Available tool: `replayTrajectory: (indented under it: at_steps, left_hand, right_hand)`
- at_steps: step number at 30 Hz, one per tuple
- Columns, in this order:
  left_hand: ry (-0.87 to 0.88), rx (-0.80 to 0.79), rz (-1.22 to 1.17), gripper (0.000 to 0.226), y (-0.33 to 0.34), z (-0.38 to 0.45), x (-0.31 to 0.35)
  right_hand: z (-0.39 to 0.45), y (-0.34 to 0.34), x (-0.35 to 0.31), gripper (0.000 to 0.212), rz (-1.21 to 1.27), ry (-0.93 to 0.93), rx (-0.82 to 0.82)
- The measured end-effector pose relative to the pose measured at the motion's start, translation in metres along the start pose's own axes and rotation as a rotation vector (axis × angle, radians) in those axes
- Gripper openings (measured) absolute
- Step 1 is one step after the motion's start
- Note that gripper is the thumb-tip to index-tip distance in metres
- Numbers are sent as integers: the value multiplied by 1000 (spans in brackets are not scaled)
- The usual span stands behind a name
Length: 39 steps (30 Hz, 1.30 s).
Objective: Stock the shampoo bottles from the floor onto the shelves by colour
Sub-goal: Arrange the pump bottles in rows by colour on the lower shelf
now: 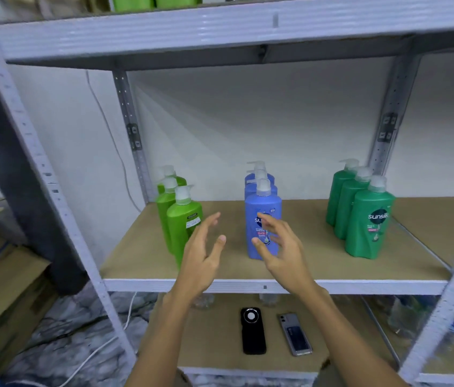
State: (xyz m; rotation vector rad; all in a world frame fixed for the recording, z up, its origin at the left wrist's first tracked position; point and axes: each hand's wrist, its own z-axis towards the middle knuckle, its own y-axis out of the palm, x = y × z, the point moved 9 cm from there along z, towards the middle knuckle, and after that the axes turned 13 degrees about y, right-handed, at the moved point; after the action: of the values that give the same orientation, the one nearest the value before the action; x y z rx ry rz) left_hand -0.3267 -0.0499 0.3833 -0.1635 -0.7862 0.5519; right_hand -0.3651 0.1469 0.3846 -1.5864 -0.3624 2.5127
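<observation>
Your left hand (202,248) and right hand (279,247) hover side by side over the front edge of the brown board shelf (318,263), palms facing each other, fingers spread and loose, holding nothing. Below your wrists, on the lower shelf, lie a black oblong device (253,331) and a grey phone (295,334). Just beyond your right fingertips stands the row of blue pump bottles (262,219). The light green pump bottles (182,216) stand in a row just left of your left hand, and the dark green pump bottles (369,219) well right of your right hand.
</observation>
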Motion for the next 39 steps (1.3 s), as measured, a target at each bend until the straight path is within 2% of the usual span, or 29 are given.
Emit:
replayTrajectory:
  at_steps: [7, 16, 23, 27, 31, 35, 39]
  left_hand:
    - [-64, 9, 75, 49, -72, -10, 8]
    - [-133, 13, 83, 57, -123, 2, -16]
    - [-177, 15, 49, 40, -128, 17, -46]
    - [-206, 3, 35, 46, -124, 19, -67]
    - [-206, 3, 15, 47, -121, 24, -82]
    - [-202, -13, 13, 48, -117, 29, -85]
    - [-214, -6, -18, 47, -112, 40, -89]
  right_hand:
    - [-4, 45, -49, 54, 43, 45, -137]
    - [39, 105, -64, 71, 43, 93, -213]
    - [64, 158, -58, 88, -67, 86, -120]
    - [66, 171, -53, 92, -236, 99, 7]
    - [68, 174, -56, 93, -340, 76, 63]
    - [75, 174, -49, 92, -282, 57, 14]
    - [87, 169, -38, 93, -206, 29, -122]
